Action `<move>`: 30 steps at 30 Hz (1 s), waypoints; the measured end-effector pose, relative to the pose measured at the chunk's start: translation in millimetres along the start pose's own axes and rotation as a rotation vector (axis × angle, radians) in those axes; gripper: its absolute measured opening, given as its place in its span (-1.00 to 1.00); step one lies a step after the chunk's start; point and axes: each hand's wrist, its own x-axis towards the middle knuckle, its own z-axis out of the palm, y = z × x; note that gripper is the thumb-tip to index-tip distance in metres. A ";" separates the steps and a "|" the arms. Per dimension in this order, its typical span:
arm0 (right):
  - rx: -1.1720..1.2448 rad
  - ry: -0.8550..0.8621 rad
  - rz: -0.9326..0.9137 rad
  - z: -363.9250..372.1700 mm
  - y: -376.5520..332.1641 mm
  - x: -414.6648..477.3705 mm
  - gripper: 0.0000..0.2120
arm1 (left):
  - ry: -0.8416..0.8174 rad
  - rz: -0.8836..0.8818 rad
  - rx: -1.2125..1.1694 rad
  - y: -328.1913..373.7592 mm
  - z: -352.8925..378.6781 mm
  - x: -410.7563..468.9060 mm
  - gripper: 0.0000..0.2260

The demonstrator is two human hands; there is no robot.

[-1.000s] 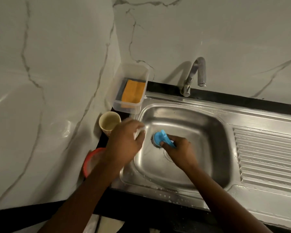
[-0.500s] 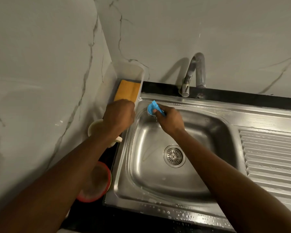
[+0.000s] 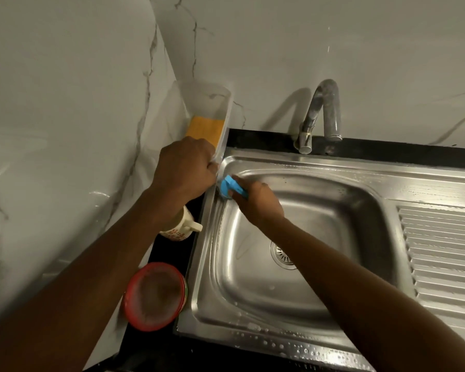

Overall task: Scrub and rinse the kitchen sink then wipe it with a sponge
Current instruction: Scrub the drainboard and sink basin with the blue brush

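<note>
- The blue scrubber [image 3: 231, 185] has left the drain [image 3: 279, 255], where it was a second ago, and now sits at the back left corner of the sink [image 3: 333, 162], against the rim.
- The right hand [image 3: 258, 202] grasps it, fingers curled around its smooth plastic handle; the scrubbing face is hidden underneath.
- The left hand [image 3: 185, 167] clutches the near end of a clear plastic tub [image 3: 223, 103]; its fingertips are out of sight.
- An orange sponge [image 3: 206, 128] lies inside, partly covered by that hand.
- The right forearm cuts off half the drain; the left forearm hides most of a pale mug [image 3: 183, 226].
- The steel basin is wet, with rounded corners, beside a ribbed drainboard [image 3: 440, 251].
</note>
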 end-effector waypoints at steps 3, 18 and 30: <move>-0.135 0.063 0.032 -22.2 10.5 18.0 -0.53 | -0.006 -0.004 -0.021 -2.9 8.3 -2.7 -0.74; -0.207 0.070 0.112 -30.1 -11.7 58.2 -0.60 | -0.023 -0.009 -0.031 -2.5 8.9 0.8 -0.69; 0.490 -0.004 0.360 21.1 -23.4 -61.8 -0.65 | -0.055 0.020 -0.024 0.5 32.3 -5.6 -0.64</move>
